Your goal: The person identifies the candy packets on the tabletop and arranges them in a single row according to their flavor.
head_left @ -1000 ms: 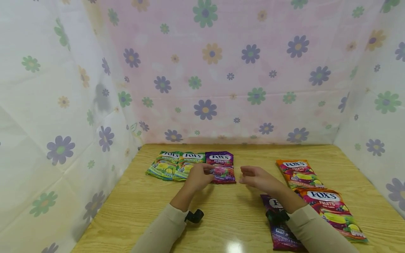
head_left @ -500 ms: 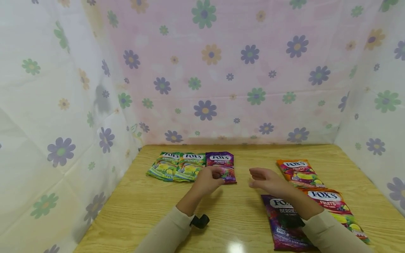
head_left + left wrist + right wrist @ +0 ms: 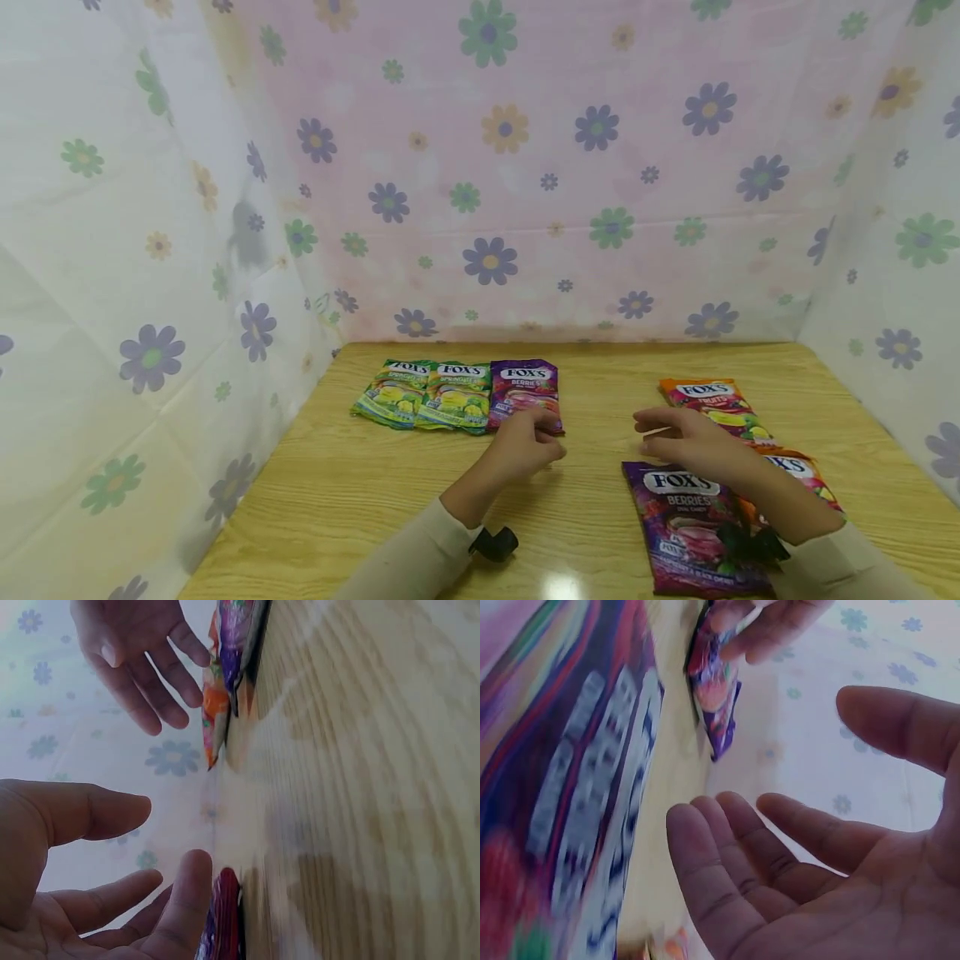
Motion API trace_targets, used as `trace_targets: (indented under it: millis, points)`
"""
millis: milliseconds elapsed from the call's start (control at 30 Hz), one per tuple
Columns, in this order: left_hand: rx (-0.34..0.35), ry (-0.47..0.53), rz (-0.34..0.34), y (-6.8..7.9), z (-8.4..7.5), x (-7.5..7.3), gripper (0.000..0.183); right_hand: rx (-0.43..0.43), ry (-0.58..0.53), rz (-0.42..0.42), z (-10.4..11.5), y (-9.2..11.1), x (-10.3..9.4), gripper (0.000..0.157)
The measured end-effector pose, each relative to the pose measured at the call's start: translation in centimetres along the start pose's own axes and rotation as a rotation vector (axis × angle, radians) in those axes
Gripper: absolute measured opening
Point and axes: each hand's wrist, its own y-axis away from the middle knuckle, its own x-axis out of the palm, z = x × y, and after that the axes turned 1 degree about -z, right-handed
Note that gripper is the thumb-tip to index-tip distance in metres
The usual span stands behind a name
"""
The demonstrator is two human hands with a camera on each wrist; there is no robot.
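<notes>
My left hand [image 3: 519, 446] hovers at the front edge of a purple Fox's Berries candy bag [image 3: 523, 385] lying flat at the back. Its fingers are loosely bent with nothing between them, as the left wrist view shows. Over on the right, my right hand [image 3: 693, 442] is held above the table with relaxed, spread fingers [image 3: 705, 870] and an empty palm. Below and in front of it lies a second purple Berries bag [image 3: 686, 529], partly covered by the wrist strap. Two green Fox's bags [image 3: 393, 398] lie left of the first purple bag, in a row with it.
Two orange-red Fox's Fruits bags lie on the right, the back one [image 3: 723, 408] partly behind my right hand and the front one [image 3: 806, 475] largely hidden by the forearm. Flowered cloth [image 3: 555, 200] walls in the wooden table [image 3: 360, 508] at the back and sides.
Both hands have moved to the right and slightly nearer. The left hand has drawn off the row's purple bag, uncovering more of it. The right hand now stands above the other purple bag's far edge.
</notes>
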Motion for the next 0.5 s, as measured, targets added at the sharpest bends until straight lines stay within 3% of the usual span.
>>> trace_targets:
  millis: [300, 500]
  points:
    - [-0.034, 0.084, 0.085, 0.8, -1.0, 1.6, 0.054, 0.114, 0.091, -0.053, -0.9, 3.2, -2.3, 0.067]
    - [-0.074, 0.138, 0.14, 1.3, -1.7, 2.7, 0.054, 0.187, 0.082, -0.042, -1.8, 4.9, -3.7, 0.066]
